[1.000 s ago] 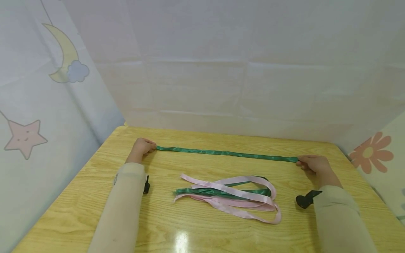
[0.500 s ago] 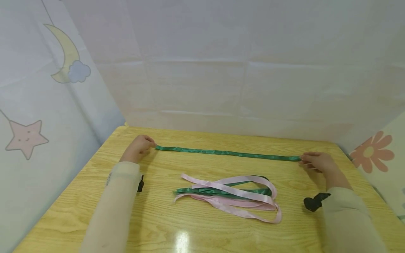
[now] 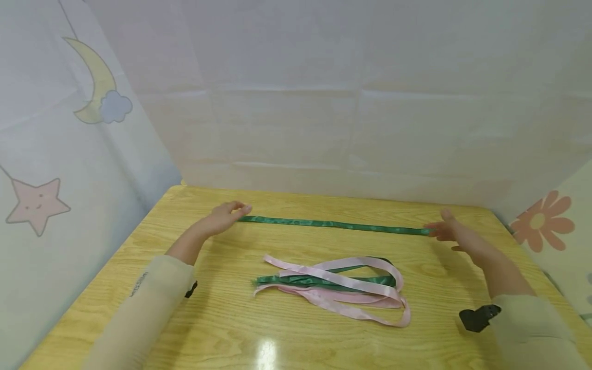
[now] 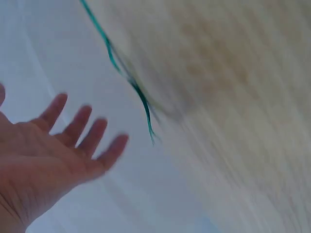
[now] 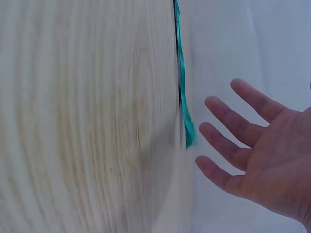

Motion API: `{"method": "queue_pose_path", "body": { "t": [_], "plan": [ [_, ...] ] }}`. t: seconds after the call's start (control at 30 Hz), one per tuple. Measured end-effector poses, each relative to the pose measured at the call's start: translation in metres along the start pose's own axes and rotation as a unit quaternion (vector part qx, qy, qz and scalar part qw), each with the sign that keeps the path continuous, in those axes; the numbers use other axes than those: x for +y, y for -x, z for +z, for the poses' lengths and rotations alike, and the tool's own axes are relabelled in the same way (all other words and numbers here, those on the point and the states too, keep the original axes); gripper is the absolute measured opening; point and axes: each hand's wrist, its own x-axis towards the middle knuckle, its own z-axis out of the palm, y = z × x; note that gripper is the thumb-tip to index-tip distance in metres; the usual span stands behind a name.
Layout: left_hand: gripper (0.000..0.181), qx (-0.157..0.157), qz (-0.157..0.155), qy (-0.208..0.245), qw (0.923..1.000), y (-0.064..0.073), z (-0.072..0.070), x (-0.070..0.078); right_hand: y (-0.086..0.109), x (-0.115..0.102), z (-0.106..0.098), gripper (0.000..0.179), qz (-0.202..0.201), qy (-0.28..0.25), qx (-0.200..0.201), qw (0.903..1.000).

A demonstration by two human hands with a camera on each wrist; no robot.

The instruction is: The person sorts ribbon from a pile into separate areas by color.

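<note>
A single green ribbon (image 3: 314, 223) lies stretched across the far part of the wooden table. Near its left end is my left hand (image 3: 222, 218); in the left wrist view this hand (image 4: 53, 155) has spread fingers and stands apart from the frayed ribbon tip (image 4: 149, 127). At the opposite end my right hand (image 3: 462, 237) hovers, and the right wrist view shows its fingers (image 5: 233, 121) extended, with a gap to the ribbon's loose end (image 5: 188, 133). Neither hand holds anything. Closer to me lies a folded bundle of pink ribbons (image 3: 337, 277) and green ribbons (image 3: 296, 280).
The wooden table (image 3: 231, 329) reaches back to a pale cloth backdrop (image 3: 287, 128). A side cloth at left carries a printed moon (image 3: 97, 72) and star (image 3: 39, 203). A printed flower (image 3: 538, 222) is at right. Black wrist cameras (image 3: 478, 317) stick out from the sleeves.
Both hands have let go of the green ribbon's ends and their fingers have opened. The forearms have swung outward and toward me. The stretched ribbon and the bundle stay in place.
</note>
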Motion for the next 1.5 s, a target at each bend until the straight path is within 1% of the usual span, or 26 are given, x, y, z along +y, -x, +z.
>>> {"method": "queue_pose_path", "body": {
  "t": [0.03, 0.1, 0.17, 0.27, 0.37, 0.47, 0.53, 0.63, 0.7, 0.77, 0.83, 0.9, 1.13, 1.23, 1.37, 1.5],
  "plan": [
    [0.072, -0.021, 0.01, 0.001, 0.9997, 0.002, 0.007, 0.003, 0.001, -0.005, 0.005, 0.074, -0.009, 0.007, -0.008, 0.9999],
    [0.064, -0.06, 0.034, 0.003, 0.9976, 0.003, 0.022, 0.008, 0.001, -0.015, 0.016, 0.066, -0.02, 0.025, -0.011, 0.9994],
    [0.058, -0.088, 0.048, 0.006, 0.995, 0.003, 0.035, 0.013, 0.0, -0.025, 0.029, 0.059, -0.037, 0.037, -0.014, 0.9985],
    [0.049, -0.103, 0.072, 0.0, 0.9921, 0.001, 0.052, 0.017, -0.003, -0.036, 0.047, 0.053, -0.065, 0.049, -0.015, 0.9966],
    [0.043, -0.109, 0.078, -0.003, 0.991, -0.001, 0.063, 0.021, -0.005, -0.043, 0.061, 0.046, -0.086, 0.053, -0.029, 0.9945],
    [0.037, -0.109, 0.082, -0.001, 0.9906, 0.0, 0.07, 0.025, -0.007, -0.045, 0.07, 0.04, -0.098, 0.059, -0.042, 0.9926],
    [0.031, -0.106, 0.085, 0.003, 0.9907, 0.001, 0.072, 0.027, -0.007, -0.044, 0.073, 0.037, -0.098, 0.055, -0.041, 0.9928],
    [0.021, -0.101, 0.087, 0.004, 0.991, 0.004, 0.074, 0.029, -0.007, -0.043, 0.075, 0.033, -0.088, 0.049, -0.023, 0.9946],
    [0.016, -0.103, 0.08, 0.005, 0.9914, 0.006, 0.074, 0.03, -0.008, -0.04, 0.076, 0.031, -0.076, 0.049, -0.017, 0.9958],
    [0.014, -0.107, 0.072, 0.006, 0.9916, 0.008, 0.074, 0.03, -0.009, -0.037, 0.077, 0.028, -0.063, 0.058, -0.017, 0.9962],
    [0.012, -0.108, 0.063, 0.012, 0.9921, 0.009, 0.073, 0.03, -0.011, -0.034, 0.079, 0.025, -0.055, 0.064, -0.027, 0.9961],
    [0.011, -0.103, 0.057, 0.017, 0.9929, 0.009, 0.072, 0.03, -0.014, -0.031, 0.082, 0.023, -0.043, 0.07, -0.031, 0.9962],
    [0.01, -0.091, 0.055, 0.025, 0.994, 0.01, 0.071, 0.03, -0.017, -0.029, 0.091, 0.016, -0.017, 0.09, -0.01, 0.9958],
    [0.011, -0.089, 0.056, 0.023, 0.9942, 0.01, 0.071, 0.031, -0.017, -0.03, 0.091, 0.012, -0.021, 0.093, -0.001, 0.9954],
    [0.011, -0.083, 0.055, 0.02, 0.9949, 0.01, 0.07, 0.033, -0.016, -0.033, 0.089, 0.013, -0.037, 0.072, 0.004, 0.9967],
    [0.011, -0.077, 0.054, 0.016, 0.9954, 0.008, 0.069, 0.037, -0.015, -0.039, 0.085, 0.021, -0.04, 0.025, 0.004, 0.9989]
  ]
}}
